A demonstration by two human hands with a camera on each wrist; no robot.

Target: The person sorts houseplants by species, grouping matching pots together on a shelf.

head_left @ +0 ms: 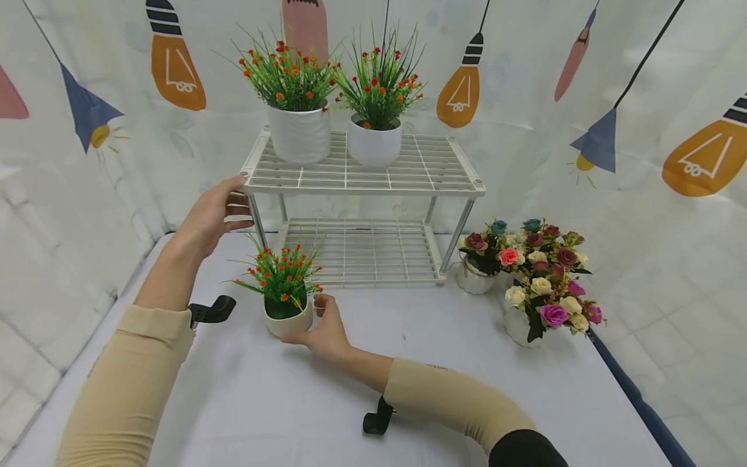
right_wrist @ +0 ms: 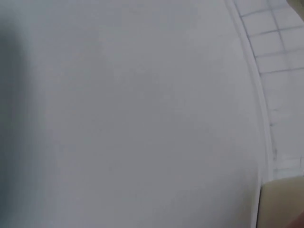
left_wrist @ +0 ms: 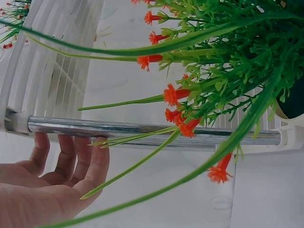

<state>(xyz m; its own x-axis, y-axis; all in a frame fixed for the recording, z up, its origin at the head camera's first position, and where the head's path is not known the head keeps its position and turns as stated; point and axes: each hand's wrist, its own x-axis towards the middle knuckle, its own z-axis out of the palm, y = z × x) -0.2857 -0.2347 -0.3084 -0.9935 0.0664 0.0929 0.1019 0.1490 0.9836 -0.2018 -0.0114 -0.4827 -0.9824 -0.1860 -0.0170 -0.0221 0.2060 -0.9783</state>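
Observation:
My right hand (head_left: 328, 332) holds a small cream flowerpot (head_left: 290, 322) from its right side, the thumb low at the front and the fingers along its side. Orange-red artificial flowers (head_left: 284, 272) fill the pot, which is at the front left of a white two-tier wire rack (head_left: 364, 181). My left hand (head_left: 207, 214) is at the rack's upper left corner; in the left wrist view its fingertips touch the silver leg (left_wrist: 133, 127), and the flower leaves cross in front. Mostly white tablecloth (right_wrist: 142, 114) fills the right wrist view.
On the upper shelf stand a ribbed white flowerpot (head_left: 299, 135) and a rounder white flowerpot (head_left: 375, 144), both with orange-red flowers. Right of the rack are potted artificial roses (head_left: 475, 279) and a larger white pot of roses (head_left: 522, 327). A printed curtain (head_left: 525, 78) hangs behind.

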